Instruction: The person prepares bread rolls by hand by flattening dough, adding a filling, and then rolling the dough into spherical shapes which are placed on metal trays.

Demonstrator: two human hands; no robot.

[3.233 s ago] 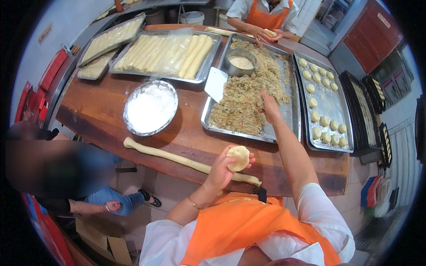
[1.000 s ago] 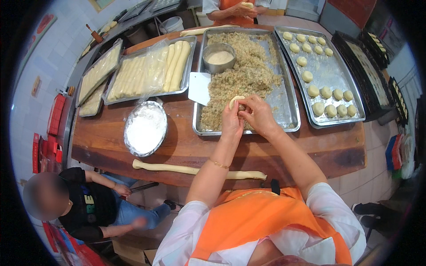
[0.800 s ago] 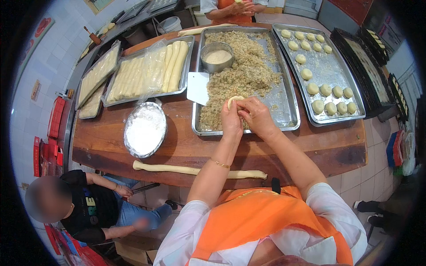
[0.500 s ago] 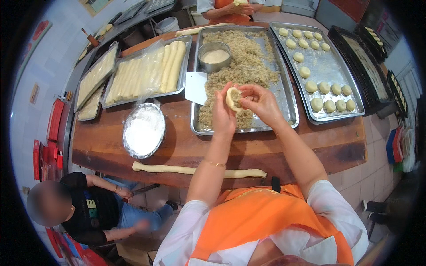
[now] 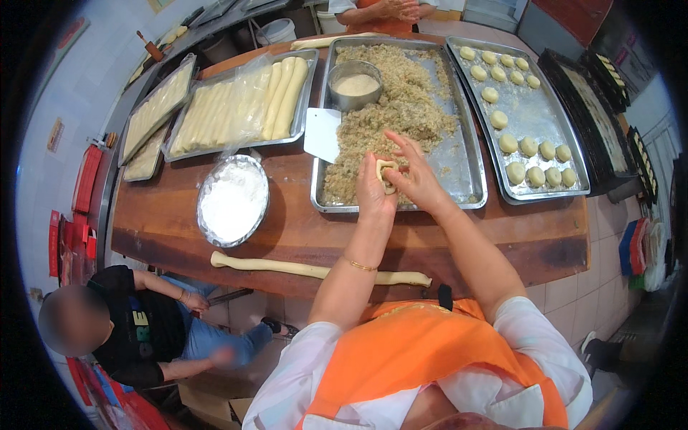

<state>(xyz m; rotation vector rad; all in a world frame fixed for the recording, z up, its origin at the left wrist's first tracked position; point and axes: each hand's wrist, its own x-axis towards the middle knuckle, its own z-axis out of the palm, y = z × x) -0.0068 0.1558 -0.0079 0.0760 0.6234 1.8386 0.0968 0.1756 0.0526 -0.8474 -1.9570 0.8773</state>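
Observation:
Cupped upright, my left hand [image 5: 375, 192] is closed around a small round dough wrapper [image 5: 388, 188], above the near end of the filling tray. A hollow with some filling shows inside its pale rim. My right hand [image 5: 424, 185] meets it from the right, thumb at the rim, some fingers stretched upward; its grip is partly hidden. Crumbly brownish filling [image 5: 401, 107] heaps in the metal tray [image 5: 469, 165] beneath and beyond my hands. A round metal container [image 5: 356, 93] of pale contents sits in that tray, and a white flat scraper [image 5: 323, 135] lies at its left edge.
A bowl of white flour [image 5: 233, 201] stands left, near a tray of dough ropes [image 5: 276, 97]. One dough rope [image 5: 315, 269] lies along the near edge. Right is a tray of filled dough balls [image 5: 529, 147]. A seated person [image 5: 150, 330] is lower left; another person's hands [image 5: 403, 10] show at the far side.
My hands have come slightly nearer me with the dough wrapper. The right thumb now lies at its opening, with fingers stretched upward. The far person's hands have come together.

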